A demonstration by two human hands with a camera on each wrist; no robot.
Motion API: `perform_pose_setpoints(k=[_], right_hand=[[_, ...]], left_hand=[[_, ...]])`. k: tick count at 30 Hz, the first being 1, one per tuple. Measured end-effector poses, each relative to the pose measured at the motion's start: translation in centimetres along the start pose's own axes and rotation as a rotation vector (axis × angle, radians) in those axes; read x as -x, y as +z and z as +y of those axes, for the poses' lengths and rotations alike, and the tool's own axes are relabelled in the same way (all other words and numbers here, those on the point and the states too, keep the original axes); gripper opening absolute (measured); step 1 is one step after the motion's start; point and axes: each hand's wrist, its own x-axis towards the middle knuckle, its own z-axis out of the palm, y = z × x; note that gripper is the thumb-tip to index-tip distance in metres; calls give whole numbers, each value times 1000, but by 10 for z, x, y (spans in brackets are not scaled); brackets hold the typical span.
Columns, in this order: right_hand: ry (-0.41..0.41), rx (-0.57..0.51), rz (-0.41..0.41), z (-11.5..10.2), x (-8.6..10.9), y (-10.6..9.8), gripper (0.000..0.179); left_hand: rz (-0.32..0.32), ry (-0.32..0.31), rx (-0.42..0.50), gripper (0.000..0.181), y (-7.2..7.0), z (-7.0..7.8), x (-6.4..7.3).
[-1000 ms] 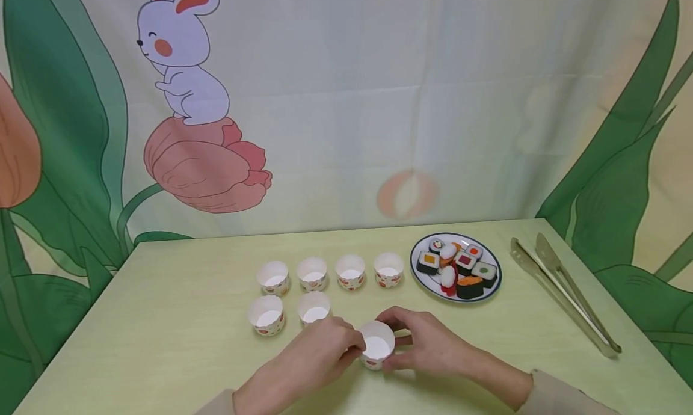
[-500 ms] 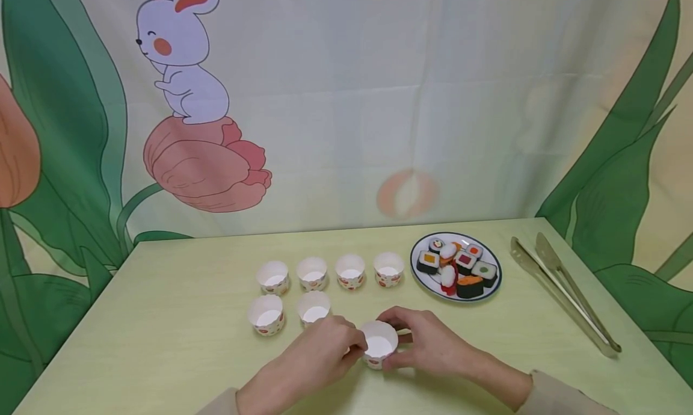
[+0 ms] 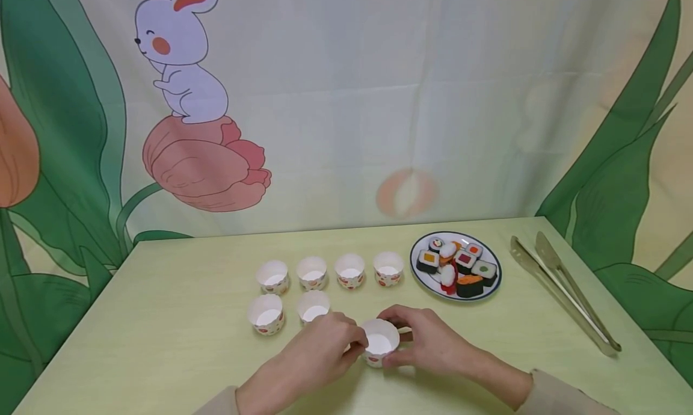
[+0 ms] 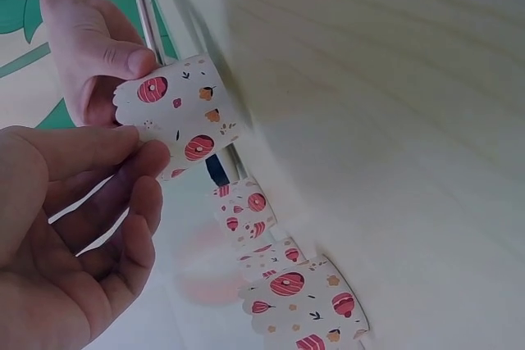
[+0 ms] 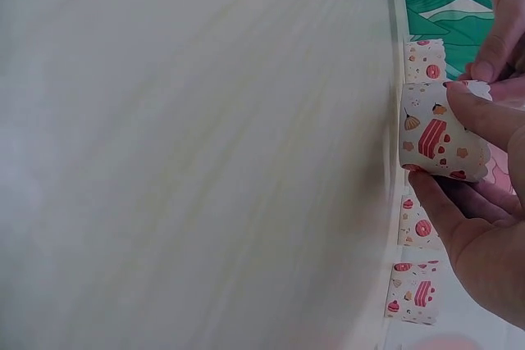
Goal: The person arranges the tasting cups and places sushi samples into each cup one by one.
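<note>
Thumb and forefinger of the left hand [image 3: 330, 344] pinch the left rim of a white paper cup [image 3: 380, 339] in the lower middle of the frame; the left wrist view shows that hand's other fingers loosely bent and off the cup. The right hand [image 3: 430, 341] grips the same cup from the right, thumb on the near side of its wall, forefinger round the far side — the cup fills the space between them. It stands upright, mouth up, printed with red cakes and small orange motifs; I cannot tell whether its base quite meets the pale green table [image 3: 162, 322].

Just beyond the left hand sits a partly hidden cup [image 3: 314, 307], with a matching cup [image 3: 266, 314] to its left. Behind these, four more cups [image 3: 349, 272] line up across the centre. Right of that row, a blue-rimmed plate [image 3: 429, 284] carries sushi pieces [image 3: 465, 261]. Toward the right edge lie metal tongs [image 3: 571, 308], arms spread, joined end at lower right. Behind it all hangs a printed backdrop [image 3: 335, 132] — a white rabbit [image 3: 197, 90] sits on a pink flower [image 3: 200, 168] at upper left.
</note>
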Motion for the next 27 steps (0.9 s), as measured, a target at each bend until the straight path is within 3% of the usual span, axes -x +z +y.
perform_pose_setpoints(k=[27], right_hand=[[45, 32, -12, -1, 0, -1, 59]], left_hand=[[31, 7, -6, 8, -1, 1, 1]])
